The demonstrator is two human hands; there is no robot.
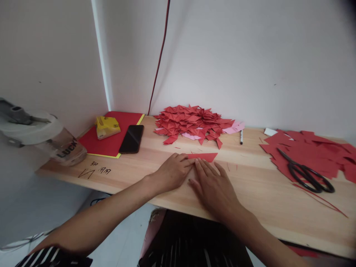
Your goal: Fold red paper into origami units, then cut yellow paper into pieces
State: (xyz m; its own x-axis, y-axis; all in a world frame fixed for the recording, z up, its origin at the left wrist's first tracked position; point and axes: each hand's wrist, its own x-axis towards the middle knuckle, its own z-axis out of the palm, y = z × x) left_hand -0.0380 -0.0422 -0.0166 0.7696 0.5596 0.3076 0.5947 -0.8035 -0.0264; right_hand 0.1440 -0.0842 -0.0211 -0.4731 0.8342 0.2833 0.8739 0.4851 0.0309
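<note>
Fingers (205, 169) of the right hand (216, 185) reach out nearly straight to the near side of a red paper strip (205, 156), the middle ones close together, the thumb and little finger standing apart; from where I stand this looks like pressing, perhaps so the paper lies flat. The left hand (171, 173) comes in at the strip's left end, its fingers gathered together and their tips almost meeting the right ones, probably to steady the paper against sliding, though I cannot tell whether they pinch it. The strip lies on the bench (258, 196), roughly midway between the front and back edges, squarely before the person, where both hands can bear down on it evenly. Against the back edge sits a heap of pointed red pieces (191, 120), seemingly banked there to leave the working spot free, with a marker (241, 137) just beside its right side. Scissors (308, 174) rest over loose red paper (294, 139) toward the right end, likely parked within the right arm's reach. Near the left end, a dark phone (132, 139) overlaps a large red sheet (96, 142) that also carries a yellow packet (108, 128), and a clear bottle (68, 150) stands beside them, apparently out of the way.
</note>
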